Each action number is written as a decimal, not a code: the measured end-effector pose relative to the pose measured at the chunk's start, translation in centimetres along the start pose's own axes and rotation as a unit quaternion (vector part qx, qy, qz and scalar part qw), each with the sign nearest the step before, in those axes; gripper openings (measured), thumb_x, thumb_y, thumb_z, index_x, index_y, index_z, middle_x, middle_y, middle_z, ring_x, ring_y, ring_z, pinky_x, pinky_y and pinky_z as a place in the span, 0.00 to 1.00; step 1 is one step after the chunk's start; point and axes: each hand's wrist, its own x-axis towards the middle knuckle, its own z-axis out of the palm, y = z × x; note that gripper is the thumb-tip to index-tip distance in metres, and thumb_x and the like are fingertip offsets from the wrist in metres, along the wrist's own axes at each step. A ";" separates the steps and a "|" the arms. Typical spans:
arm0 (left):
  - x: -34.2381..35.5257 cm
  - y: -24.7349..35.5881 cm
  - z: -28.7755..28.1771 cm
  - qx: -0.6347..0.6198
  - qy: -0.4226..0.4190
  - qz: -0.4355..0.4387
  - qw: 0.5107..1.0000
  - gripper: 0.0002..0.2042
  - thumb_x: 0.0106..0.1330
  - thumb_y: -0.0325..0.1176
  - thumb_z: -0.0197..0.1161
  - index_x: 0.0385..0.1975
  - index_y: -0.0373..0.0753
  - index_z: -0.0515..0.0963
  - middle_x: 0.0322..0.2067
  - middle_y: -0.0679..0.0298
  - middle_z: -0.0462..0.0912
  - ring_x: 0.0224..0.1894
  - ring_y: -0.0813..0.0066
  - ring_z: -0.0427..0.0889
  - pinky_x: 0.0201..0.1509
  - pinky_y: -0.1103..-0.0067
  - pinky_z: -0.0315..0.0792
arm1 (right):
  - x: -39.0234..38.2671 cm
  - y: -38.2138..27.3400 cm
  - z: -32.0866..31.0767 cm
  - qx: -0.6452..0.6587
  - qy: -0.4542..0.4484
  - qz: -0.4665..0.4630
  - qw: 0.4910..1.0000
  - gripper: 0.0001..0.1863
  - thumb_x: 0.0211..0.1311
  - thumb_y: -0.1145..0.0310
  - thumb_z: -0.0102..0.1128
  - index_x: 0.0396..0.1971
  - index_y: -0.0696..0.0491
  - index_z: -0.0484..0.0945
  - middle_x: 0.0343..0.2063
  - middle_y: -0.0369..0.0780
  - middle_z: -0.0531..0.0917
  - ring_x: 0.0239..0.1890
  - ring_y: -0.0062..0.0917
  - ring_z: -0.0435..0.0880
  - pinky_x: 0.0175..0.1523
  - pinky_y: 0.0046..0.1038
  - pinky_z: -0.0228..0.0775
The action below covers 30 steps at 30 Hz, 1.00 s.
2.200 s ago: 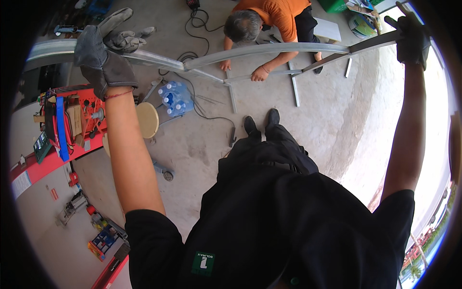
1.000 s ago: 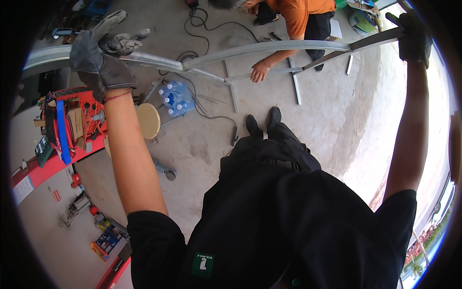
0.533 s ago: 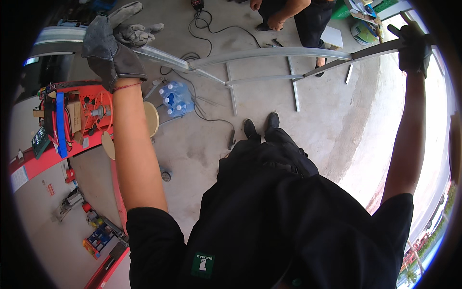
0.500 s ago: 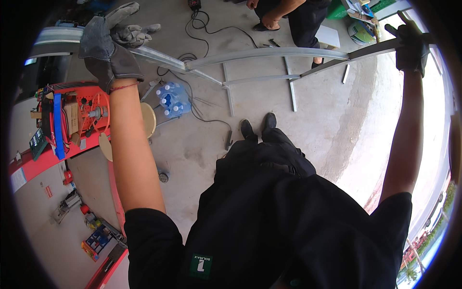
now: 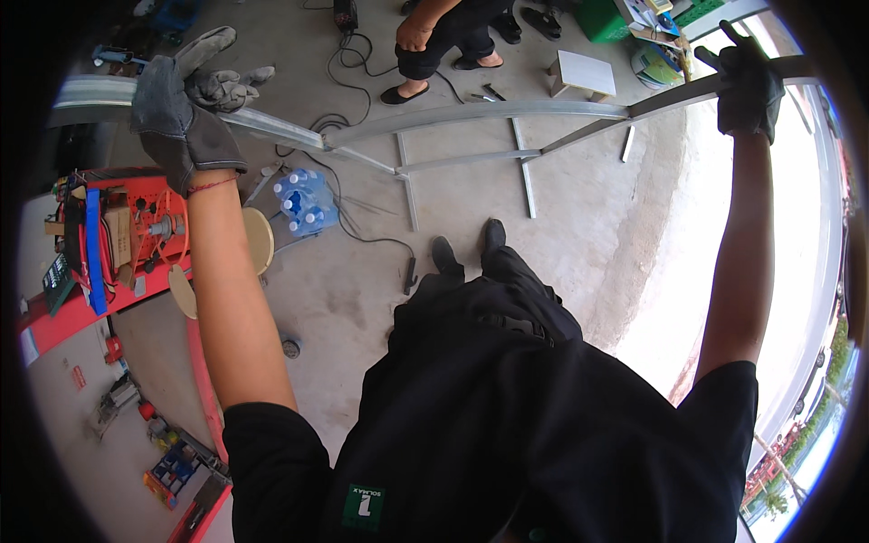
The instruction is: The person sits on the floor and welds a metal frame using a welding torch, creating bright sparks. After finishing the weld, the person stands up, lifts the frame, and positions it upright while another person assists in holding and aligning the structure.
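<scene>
I hold a long welded metal frame of square tubes across in front of me, above the floor. My left hand, in a grey work glove, is closed over its left bar, some glove fingers sticking out past the metal. At the far right, my right hand, in a dark glove, is closed round the other end, with two fingers pointing outward. Two thin legs of the frame reach toward the floor near my shoes.
Another person is low beyond the frame, beside a small white stool. Shrink-wrapped water bottles, a round stool and black cables are on the floor. A red tool cart stands left; a bucket is far right.
The other person has shifted left, uncovering the small white stool. My view has turned slightly, so the frame and both hands sit a little farther left; both grips stay the same.
</scene>
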 end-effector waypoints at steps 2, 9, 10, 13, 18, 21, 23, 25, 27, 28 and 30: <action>0.5 -0.3 -1.0 0.026 -0.042 0.007 0.999 0.27 0.80 0.42 0.42 0.47 0.25 0.85 0.28 0.50 0.86 0.19 0.70 0.83 0.26 0.80 0.81 | -0.6 -0.4 0.3 -0.055 -0.014 0.025 0.998 0.15 0.73 0.64 0.54 0.52 0.45 0.87 0.22 0.33 0.78 0.25 0.20 0.78 0.31 0.28 0.70; -1.0 -0.2 -1.0 -0.176 0.048 -0.106 0.977 0.27 0.79 0.43 0.44 0.47 0.23 0.84 0.23 0.53 0.83 0.19 0.70 0.81 0.24 0.79 0.78 | -1.1 -0.3 0.6 -0.201 0.004 -0.163 0.966 0.14 0.74 0.66 0.52 0.46 0.51 0.87 0.22 0.34 0.78 0.26 0.19 0.77 0.32 0.27 0.69; -1.1 -0.3 -1.1 -0.178 0.053 -0.108 0.977 0.27 0.78 0.43 0.44 0.47 0.23 0.84 0.23 0.53 0.83 0.19 0.70 0.81 0.24 0.78 0.78 | -1.2 -0.5 0.6 -0.216 0.001 -0.164 0.963 0.13 0.75 0.66 0.52 0.44 0.52 0.86 0.23 0.34 0.78 0.26 0.19 0.77 0.32 0.25 0.69; -0.7 -0.4 -1.2 -0.189 0.068 -0.112 0.973 0.26 0.78 0.43 0.45 0.46 0.23 0.85 0.22 0.53 0.82 0.18 0.70 0.80 0.24 0.78 0.79 | -0.7 0.7 0.9 -0.194 -0.006 -0.145 0.970 0.11 0.74 0.67 0.54 0.39 0.54 0.84 0.24 0.35 0.80 0.26 0.18 0.77 0.32 0.24 0.69; -0.2 0.8 -0.6 0.054 0.038 0.003 0.998 0.26 0.75 0.44 0.47 0.43 0.23 0.86 0.21 0.53 0.81 0.15 0.70 0.76 0.23 0.76 0.79 | -0.7 2.2 0.8 -0.213 -0.012 -0.167 0.963 0.10 0.74 0.67 0.56 0.37 0.55 0.84 0.26 0.37 0.82 0.27 0.20 0.79 0.32 0.24 0.71; -0.2 1.2 0.9 -0.108 0.088 -0.086 0.987 0.26 0.74 0.43 0.47 0.42 0.23 0.86 0.20 0.52 0.81 0.15 0.71 0.75 0.23 0.76 0.78 | -0.2 3.6 0.3 -0.258 -0.016 -0.221 0.940 0.12 0.75 0.65 0.56 0.40 0.57 0.84 0.27 0.36 0.82 0.27 0.20 0.79 0.32 0.22 0.70; -0.3 1.4 1.2 -0.109 0.099 -0.084 0.986 0.26 0.75 0.43 0.46 0.43 0.23 0.86 0.19 0.54 0.80 0.14 0.72 0.73 0.22 0.75 0.78 | 0.2 5.2 0.4 -0.192 -0.020 -0.223 0.955 0.13 0.75 0.64 0.56 0.42 0.56 0.85 0.26 0.34 0.81 0.27 0.19 0.78 0.31 0.21 0.68; -0.3 1.8 1.2 -0.039 0.097 -0.040 0.994 0.27 0.75 0.44 0.46 0.45 0.23 0.85 0.16 0.57 0.77 0.13 0.72 0.71 0.22 0.72 0.78 | 0.3 4.8 0.6 -0.150 -0.014 -0.198 0.968 0.14 0.75 0.64 0.55 0.43 0.56 0.85 0.26 0.33 0.80 0.26 0.17 0.77 0.31 0.20 0.65; -0.7 1.9 0.9 -0.140 0.075 -0.099 0.982 0.25 0.76 0.42 0.46 0.38 0.24 0.84 0.16 0.61 0.73 0.15 0.73 0.68 0.27 0.72 0.77 | -0.5 3.8 1.1 -0.150 -0.001 -0.173 0.974 0.14 0.75 0.65 0.53 0.44 0.56 0.86 0.25 0.32 0.80 0.26 0.16 0.75 0.30 0.20 0.63; -0.8 1.6 0.7 -0.190 0.064 -0.128 0.971 0.24 0.76 0.41 0.47 0.35 0.25 0.84 0.17 0.63 0.71 0.17 0.73 0.67 0.29 0.72 0.76 | -0.6 3.2 1.1 -0.152 0.004 -0.168 0.974 0.14 0.75 0.66 0.52 0.44 0.56 0.86 0.25 0.32 0.79 0.26 0.15 0.75 0.30 0.19 0.62; -0.8 -0.3 -0.5 -0.189 0.099 -0.127 0.969 0.23 0.78 0.44 0.46 0.40 0.27 0.81 0.24 0.61 0.76 0.15 0.74 0.69 0.25 0.73 0.77 | -1.0 0.4 1.7 -0.157 0.017 -0.190 0.969 0.14 0.75 0.68 0.51 0.44 0.57 0.85 0.25 0.32 0.79 0.25 0.14 0.74 0.30 0.18 0.61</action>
